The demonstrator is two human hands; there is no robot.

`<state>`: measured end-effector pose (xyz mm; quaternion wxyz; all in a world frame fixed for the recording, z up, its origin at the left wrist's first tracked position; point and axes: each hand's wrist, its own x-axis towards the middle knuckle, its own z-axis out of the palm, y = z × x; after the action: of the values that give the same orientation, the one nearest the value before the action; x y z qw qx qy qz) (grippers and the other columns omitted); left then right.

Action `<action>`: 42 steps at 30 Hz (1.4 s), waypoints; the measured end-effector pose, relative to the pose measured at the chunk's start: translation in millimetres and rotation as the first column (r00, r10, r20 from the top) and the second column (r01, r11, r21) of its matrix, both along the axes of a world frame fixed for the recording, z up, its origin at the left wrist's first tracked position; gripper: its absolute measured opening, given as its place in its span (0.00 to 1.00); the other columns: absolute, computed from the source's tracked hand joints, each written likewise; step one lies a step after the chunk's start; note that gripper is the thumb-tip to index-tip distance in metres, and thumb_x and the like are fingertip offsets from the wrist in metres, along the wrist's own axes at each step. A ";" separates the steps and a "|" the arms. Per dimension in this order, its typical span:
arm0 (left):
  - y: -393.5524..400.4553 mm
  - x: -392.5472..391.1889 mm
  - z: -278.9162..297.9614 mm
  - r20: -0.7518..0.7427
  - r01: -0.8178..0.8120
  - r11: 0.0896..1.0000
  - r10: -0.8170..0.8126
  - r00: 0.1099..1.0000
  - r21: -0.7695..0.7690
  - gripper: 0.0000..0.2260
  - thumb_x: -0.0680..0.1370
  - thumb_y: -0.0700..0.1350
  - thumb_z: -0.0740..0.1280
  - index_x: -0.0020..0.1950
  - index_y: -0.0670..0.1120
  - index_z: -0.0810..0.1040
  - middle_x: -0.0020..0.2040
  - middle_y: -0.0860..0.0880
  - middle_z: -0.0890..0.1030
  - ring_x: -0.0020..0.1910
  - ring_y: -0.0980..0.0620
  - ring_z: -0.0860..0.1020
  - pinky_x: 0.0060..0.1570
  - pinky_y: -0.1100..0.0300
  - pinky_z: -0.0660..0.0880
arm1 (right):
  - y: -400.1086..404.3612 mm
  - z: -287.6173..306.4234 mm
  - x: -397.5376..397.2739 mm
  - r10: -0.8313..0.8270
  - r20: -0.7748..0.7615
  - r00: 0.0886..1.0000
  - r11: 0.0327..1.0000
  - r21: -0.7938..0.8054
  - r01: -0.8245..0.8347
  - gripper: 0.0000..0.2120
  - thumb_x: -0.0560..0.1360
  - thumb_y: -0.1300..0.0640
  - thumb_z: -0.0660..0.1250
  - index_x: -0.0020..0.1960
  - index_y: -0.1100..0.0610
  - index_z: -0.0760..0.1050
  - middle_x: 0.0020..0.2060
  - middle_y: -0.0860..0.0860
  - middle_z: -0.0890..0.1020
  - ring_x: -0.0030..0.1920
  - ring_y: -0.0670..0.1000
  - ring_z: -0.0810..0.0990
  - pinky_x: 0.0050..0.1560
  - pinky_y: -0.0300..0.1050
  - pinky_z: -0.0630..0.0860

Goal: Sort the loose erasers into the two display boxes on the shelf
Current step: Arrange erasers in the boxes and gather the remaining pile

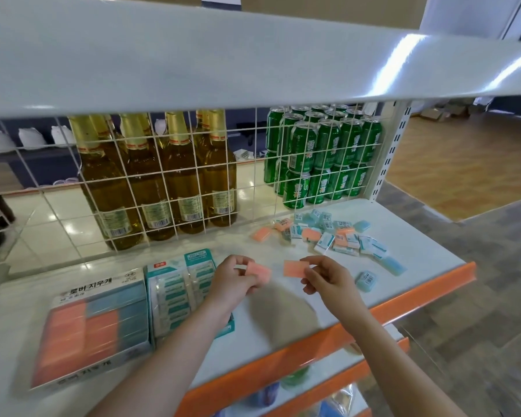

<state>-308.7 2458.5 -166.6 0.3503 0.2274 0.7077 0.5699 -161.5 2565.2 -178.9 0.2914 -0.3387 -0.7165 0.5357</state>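
Observation:
My left hand holds a pink eraser above the middle of the white shelf. My right hand pinches a second pink eraser just to its right. At the left stands a display box filled with pink and blue erasers. Beside it a teal display box holds white-and-teal wrapped erasers; my left forearm covers its right side. A heap of loose erasers in pink, blue and white lies at the shelf's back right. One blue eraser lies alone near my right hand.
A white wire grid backs the shelf, with glass bottles and green cans behind it. An upper shelf overhangs. The shelf's orange front edge runs diagonally; lower shelves show beneath.

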 end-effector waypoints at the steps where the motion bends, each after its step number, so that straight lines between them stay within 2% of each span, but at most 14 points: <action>1: -1.9 -0.6 0.1 0.002 -0.010 1.000 0.010 1.000 0.009 0.11 0.74 0.30 0.64 0.45 0.47 0.72 0.42 0.45 0.78 0.40 0.48 0.77 0.44 0.59 0.76 | -1.2 0.3 -0.7 0.004 0.002 1.000 1.000 0.000 -0.004 0.08 0.77 0.65 0.60 0.49 0.54 0.75 0.31 0.51 0.78 0.28 0.43 0.77 0.37 0.34 0.75; 7: -11.3 -2.9 3.8 -0.020 -0.047 0.996 0.049 0.999 0.071 0.07 0.75 0.33 0.65 0.50 0.43 0.74 0.44 0.45 0.80 0.40 0.52 0.79 0.36 0.70 0.76 | -8.2 0.7 -5.6 0.017 -0.012 1.000 0.999 -0.035 -0.017 0.10 0.77 0.65 0.61 0.45 0.52 0.75 0.31 0.52 0.80 0.30 0.46 0.78 0.41 0.43 0.78; 10: -16.7 -4.3 5.6 -0.052 -0.058 0.995 0.063 0.997 0.079 0.07 0.74 0.33 0.66 0.49 0.43 0.75 0.48 0.42 0.79 0.44 0.48 0.80 0.40 0.66 0.78 | -11.8 1.6 -8.3 0.028 -0.026 0.999 0.999 -0.045 -0.029 0.09 0.77 0.65 0.61 0.45 0.52 0.75 0.31 0.52 0.80 0.30 0.47 0.78 0.40 0.41 0.77; 16: -29.2 -7.4 7.8 -0.117 -0.089 0.994 0.096 0.988 0.063 0.07 0.72 0.35 0.69 0.46 0.47 0.77 0.45 0.45 0.81 0.45 0.47 0.80 0.47 0.56 0.77 | -17.5 1.9 -16.0 0.067 -0.023 0.997 0.997 -0.028 -0.068 0.09 0.77 0.65 0.61 0.46 0.52 0.75 0.30 0.52 0.80 0.30 0.46 0.79 0.39 0.39 0.77; 23: -49.9 -11.0 12.8 -0.123 -0.117 0.987 0.130 0.984 0.109 0.07 0.75 0.37 0.67 0.44 0.49 0.75 0.43 0.49 0.80 0.41 0.54 0.79 0.42 0.64 0.77 | -27.3 3.8 -29.9 0.117 -0.076 0.990 0.990 -0.065 -0.123 0.07 0.77 0.67 0.60 0.46 0.58 0.75 0.31 0.54 0.81 0.30 0.47 0.79 0.38 0.39 0.78; 26: -56.0 -15.4 12.6 -0.101 -0.158 0.980 0.171 0.980 0.125 0.06 0.74 0.36 0.67 0.45 0.48 0.76 0.45 0.45 0.81 0.41 0.51 0.80 0.42 0.64 0.76 | -30.4 2.8 -35.2 0.091 -0.085 0.992 0.994 -0.058 -0.096 0.05 0.76 0.67 0.61 0.45 0.61 0.73 0.34 0.55 0.80 0.33 0.47 0.80 0.40 0.38 0.79; 31: -61.9 -21.2 13.1 -0.086 -0.159 0.979 0.171 0.982 0.128 0.06 0.75 0.36 0.67 0.49 0.45 0.76 0.43 0.48 0.80 0.39 0.55 0.80 0.39 0.68 0.77 | -32.6 1.8 -37.7 0.062 -0.067 0.996 0.998 -0.018 -0.063 0.07 0.76 0.66 0.61 0.43 0.57 0.73 0.35 0.52 0.80 0.33 0.45 0.80 0.42 0.41 0.78; 34: -62.5 -19.7 12.4 -0.085 -0.143 0.982 0.154 0.984 0.127 0.07 0.74 0.36 0.68 0.49 0.45 0.76 0.44 0.48 0.80 0.41 0.54 0.80 0.44 0.63 0.77 | -34.0 3.7 -36.7 0.075 -0.047 0.996 0.997 0.032 -0.073 0.09 0.75 0.67 0.63 0.44 0.53 0.75 0.32 0.46 0.80 0.31 0.41 0.77 0.38 0.35 0.75; 37: -61.5 -17.7 11.1 -0.064 -0.131 0.982 0.141 0.988 0.137 0.07 0.75 0.36 0.67 0.48 0.47 0.75 0.45 0.47 0.80 0.42 0.53 0.80 0.45 0.62 0.77 | -35.7 5.3 -35.3 0.069 -0.032 0.997 0.997 0.033 -0.068 0.09 0.74 0.67 0.64 0.43 0.54 0.77 0.32 0.48 0.79 0.28 0.38 0.73 0.31 0.29 0.69; 39: -60.6 -16.7 10.6 -0.054 -0.128 0.982 0.136 0.989 0.142 0.07 0.75 0.36 0.67 0.47 0.47 0.75 0.45 0.47 0.80 0.41 0.53 0.80 0.43 0.64 0.77 | -35.9 4.4 -35.1 0.087 -0.010 0.996 0.996 0.026 -0.087 0.09 0.75 0.67 0.63 0.44 0.54 0.76 0.35 0.50 0.81 0.33 0.39 0.76 0.36 0.30 0.71; 42: -59.3 -16.2 10.4 -0.046 -0.125 0.981 0.133 0.990 0.147 0.07 0.75 0.35 0.67 0.47 0.47 0.75 0.44 0.47 0.80 0.41 0.53 0.79 0.39 0.67 0.77 | -36.1 1.5 -36.1 0.140 0.001 0.990 0.990 -0.034 -0.140 0.08 0.78 0.66 0.57 0.47 0.56 0.70 0.42 0.50 0.80 0.43 0.46 0.78 0.44 0.36 0.75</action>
<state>-324.9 2399.2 -156.2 0.2755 0.2215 0.6873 0.6345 -197.6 2529.1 -177.4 0.2461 -0.2934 -0.7297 0.5665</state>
